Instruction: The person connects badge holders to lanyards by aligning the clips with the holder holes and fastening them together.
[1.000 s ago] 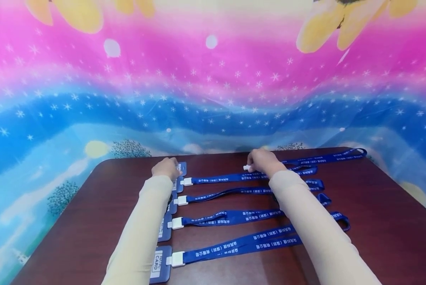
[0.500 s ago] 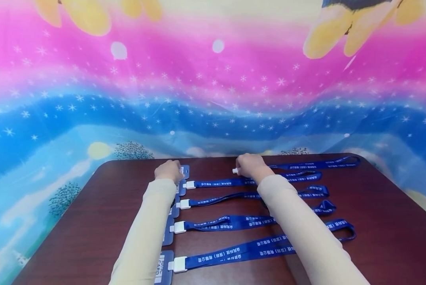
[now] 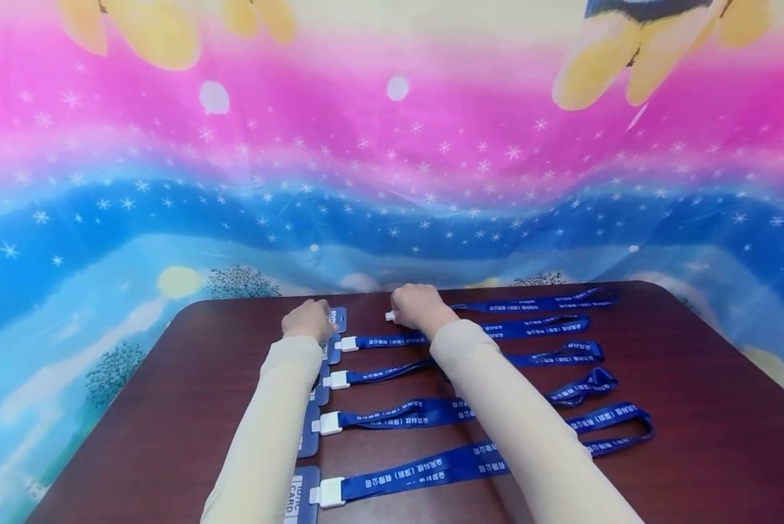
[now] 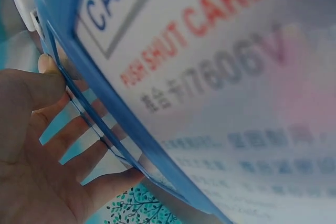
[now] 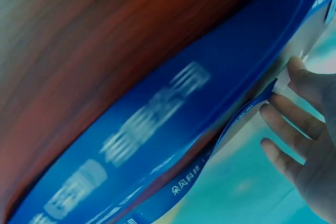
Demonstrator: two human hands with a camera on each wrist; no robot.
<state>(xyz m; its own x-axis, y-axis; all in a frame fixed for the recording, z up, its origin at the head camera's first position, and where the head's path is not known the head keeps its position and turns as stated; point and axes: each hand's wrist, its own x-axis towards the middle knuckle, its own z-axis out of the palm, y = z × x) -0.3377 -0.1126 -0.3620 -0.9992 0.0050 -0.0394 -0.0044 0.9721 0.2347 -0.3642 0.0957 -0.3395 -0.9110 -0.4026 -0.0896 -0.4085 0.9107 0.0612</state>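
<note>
At the table's far side my left hand [image 3: 305, 319] holds a blue-framed badge holder [image 3: 341, 319], thumb on one face and fingers behind it in the left wrist view. My right hand [image 3: 418, 304] pinches the white clip [image 3: 390, 316] of a blue lanyard, a short way right of that badge holder. The lanyard's strap [image 3: 529, 304] trails rightward along the back of the table. In the right wrist view the clip [image 5: 282, 80] sits between thumb and forefinger, the other fingers spread. A gap separates clip and badge holder.
Nearer me, several badge holders [image 3: 308, 502] lie in a column, clipped to blue lanyards [image 3: 424, 473] stretching right. My sleeves [image 3: 260, 429] pass over some of them. A printed cloth [image 3: 392, 182] hangs behind the dark wooden table [image 3: 188, 393].
My right hand has moved left with the clip, closer to the badge holder, drawing the lanyard's strap along the table. My left hand stays by the badge holder; the head view shifts slightly.
</note>
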